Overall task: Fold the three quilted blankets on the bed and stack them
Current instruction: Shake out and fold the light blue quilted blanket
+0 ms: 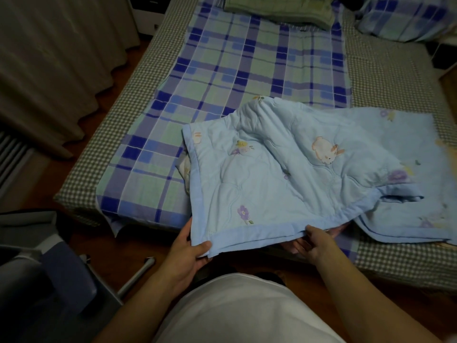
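A light blue quilted blanket (291, 169) with rabbit and flower prints lies partly folded at the near right of the bed. My left hand (190, 248) grips its near left corner at the bed's front edge. My right hand (314, 241) pinches the same blue border further right. A blue and green plaid blanket (247, 70) lies spread flat over the middle of the bed. A green quilted blanket (279, 8) sits folded at the far end.
The bed (385, 78) has a grey checked sheet. A beige curtain (49, 58) hangs on the left over a wooden floor. A plaid pillow (405, 18) sits at the far right. Dark furniture with a metal leg (136, 276) stands at the near left.
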